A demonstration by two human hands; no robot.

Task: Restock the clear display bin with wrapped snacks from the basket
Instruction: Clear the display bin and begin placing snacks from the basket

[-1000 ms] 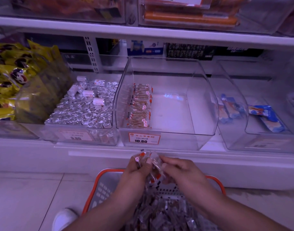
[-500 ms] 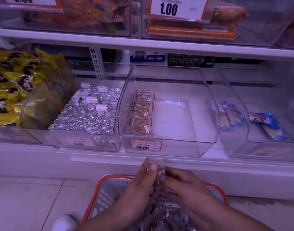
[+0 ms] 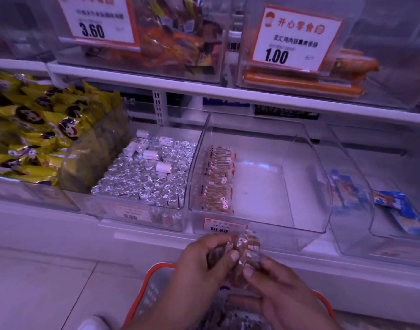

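**Operator:** Both hands have risen since the earlier frames, from just above the basket to the level of the bin's price label, and the view has tilted up, bringing the upper shelf's price cards into the frame.

**Inspector:** State of each hand?

**Operator:** Left hand (image 3: 205, 260), lower centre of the frame: fingers curled round a bundle of clear-wrapped brown snack sticks with red-and-white end labels (image 3: 245, 252). Right hand (image 3: 273, 291), just right of it: fingertips pinch the lower edge of the same bundle.

**Inspector:** Location of the bundle?

**Operator:** Between the two hands, in front of the lower front edge of the clear curved plastic display bin (image 3: 306, 177), apart from it. That bin sits at frame centre on the white lower shelf (image 3: 61, 232); a single row of matching wrapped sticks (image 3: 217, 179) lies along its left wall.

**Inspector:** The source?

**Operator:** Orange-rimmed plastic basket (image 3: 154, 275), bottom centre, below the hands, holding more wrapped pieces.

**Inspector:** Adjacent stock?

**Operator:** Silver foil-wrapped rolls in a clear bin (image 3: 144, 179) just left; yellow foil packets (image 3: 35, 129) at far left; blue packets (image 3: 399, 210) at right.
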